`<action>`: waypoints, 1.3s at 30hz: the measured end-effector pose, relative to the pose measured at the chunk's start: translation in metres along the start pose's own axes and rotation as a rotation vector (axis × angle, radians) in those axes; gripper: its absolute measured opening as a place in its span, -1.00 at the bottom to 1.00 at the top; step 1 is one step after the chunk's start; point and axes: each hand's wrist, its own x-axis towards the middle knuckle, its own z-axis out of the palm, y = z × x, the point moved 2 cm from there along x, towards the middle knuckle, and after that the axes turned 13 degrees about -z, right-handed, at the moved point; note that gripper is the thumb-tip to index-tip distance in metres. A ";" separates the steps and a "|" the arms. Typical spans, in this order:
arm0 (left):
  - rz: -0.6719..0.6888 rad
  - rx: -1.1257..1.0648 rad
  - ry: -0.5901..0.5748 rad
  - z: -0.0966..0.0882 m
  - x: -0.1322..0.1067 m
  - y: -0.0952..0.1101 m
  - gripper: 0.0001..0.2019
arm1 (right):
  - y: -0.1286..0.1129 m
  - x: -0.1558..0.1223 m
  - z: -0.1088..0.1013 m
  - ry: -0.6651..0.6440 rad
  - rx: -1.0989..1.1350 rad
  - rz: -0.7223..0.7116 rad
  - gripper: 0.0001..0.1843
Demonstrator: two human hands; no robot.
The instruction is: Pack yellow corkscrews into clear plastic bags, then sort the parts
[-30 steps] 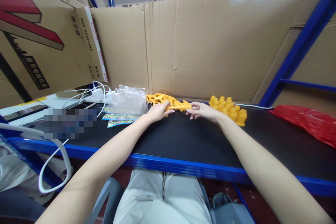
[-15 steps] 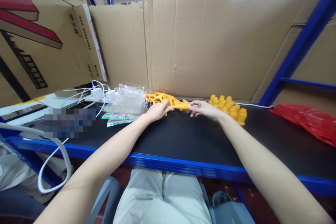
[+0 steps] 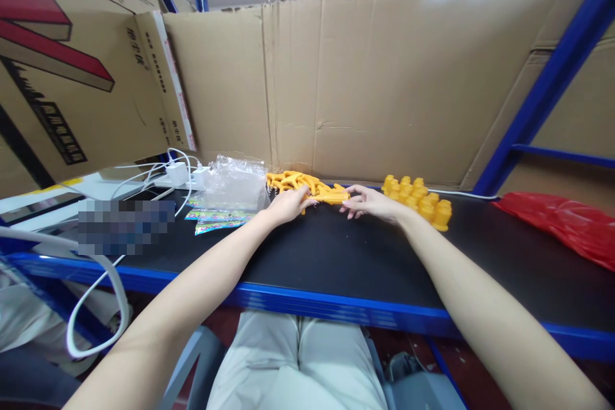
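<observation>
Both my arms reach far across a black shelf top [image 3: 336,256]. My left hand [image 3: 288,203] is closed on the near end of a long orange plastic piece [image 3: 331,196], at the edge of a pile of similar orange pieces [image 3: 293,180]. My right hand [image 3: 368,200] pinches the other end of that same piece with its fingertips. Just right of my right hand stands a cluster of small yellow plastic figures [image 3: 418,197].
Clear plastic bags [image 3: 235,182] lie over colourful printed cards [image 3: 218,218] at the left. White chargers and cables [image 3: 180,173] trail off the left edge. A red plastic bag [image 3: 557,221] lies at the right. Cardboard walls [image 3: 365,83] close off the back, and blue rack posts [image 3: 542,102] stand to the right.
The orange piece and both hands have shifted slightly left, closer to the orange pile. My grip on both ends is the same.
</observation>
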 end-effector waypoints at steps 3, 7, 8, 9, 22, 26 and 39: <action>-0.006 0.008 -0.005 -0.001 -0.001 0.001 -0.67 | 0.004 0.001 0.000 -0.006 -0.007 -0.010 -0.54; -0.012 0.012 -0.009 -0.002 -0.002 0.001 -0.66 | 0.009 0.004 0.001 -0.014 -0.004 -0.016 -0.57; -0.013 0.013 -0.011 -0.002 -0.002 0.001 -0.66 | 0.010 0.004 0.002 -0.015 -0.001 -0.015 -0.57; -0.013 0.013 -0.013 -0.002 -0.002 0.001 -0.65 | 0.011 0.005 0.002 -0.013 0.002 -0.015 -0.58; 0.008 -0.056 0.026 0.002 0.000 -0.003 -0.62 | 0.013 0.009 0.005 -0.027 0.042 -0.046 -0.45; -0.009 -0.118 0.039 0.002 0.002 -0.003 -0.63 | 0.010 0.011 0.010 0.037 0.017 -0.069 -0.57; -0.084 -0.178 0.074 -0.008 -0.008 0.017 -0.72 | -0.011 0.007 0.029 0.464 -0.838 -0.226 -0.66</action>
